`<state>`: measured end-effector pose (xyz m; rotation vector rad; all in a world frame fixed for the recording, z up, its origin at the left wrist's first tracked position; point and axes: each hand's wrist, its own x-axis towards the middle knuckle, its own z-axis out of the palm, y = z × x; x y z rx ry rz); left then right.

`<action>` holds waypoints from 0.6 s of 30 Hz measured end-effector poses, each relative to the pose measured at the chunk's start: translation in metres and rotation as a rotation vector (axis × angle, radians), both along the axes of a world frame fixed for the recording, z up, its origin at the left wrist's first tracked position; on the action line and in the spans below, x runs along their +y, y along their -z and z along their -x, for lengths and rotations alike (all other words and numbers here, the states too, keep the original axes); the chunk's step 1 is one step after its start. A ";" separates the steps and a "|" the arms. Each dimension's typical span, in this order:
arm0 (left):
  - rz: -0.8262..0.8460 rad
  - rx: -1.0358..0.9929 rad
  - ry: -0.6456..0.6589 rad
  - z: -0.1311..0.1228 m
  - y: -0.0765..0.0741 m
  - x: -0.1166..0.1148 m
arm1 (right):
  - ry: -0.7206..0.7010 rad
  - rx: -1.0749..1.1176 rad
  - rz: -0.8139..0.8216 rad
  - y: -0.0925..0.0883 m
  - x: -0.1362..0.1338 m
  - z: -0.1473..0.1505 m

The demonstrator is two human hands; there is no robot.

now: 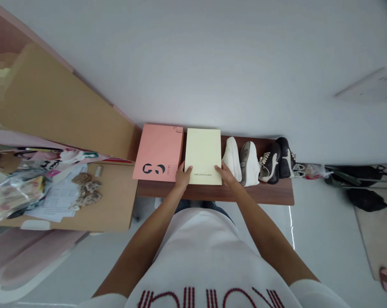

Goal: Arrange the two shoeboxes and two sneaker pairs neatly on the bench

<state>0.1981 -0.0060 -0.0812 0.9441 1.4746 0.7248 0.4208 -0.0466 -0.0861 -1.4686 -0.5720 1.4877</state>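
Cream box [202, 156] under open left hand [183, 176] and open right hand [224, 174] could slip sideways into the white sneaker [232, 159] if nudged.

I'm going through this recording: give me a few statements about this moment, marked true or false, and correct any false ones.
1. The left hand and the right hand both touch the lower edge of the pale yellow box. True.
2. The pink box lies to the right of the pale yellow box. False: it lies to the left of it.
3. Both boxes lie on a wooden shelf along with a row of shoes. True.
4. The black shoes are closer to the pale yellow box than the white shoes. False: the white shoes are closer.
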 end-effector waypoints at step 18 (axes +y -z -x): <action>-0.007 0.161 -0.035 -0.009 0.001 0.007 | 0.034 0.015 0.035 0.024 -0.001 0.012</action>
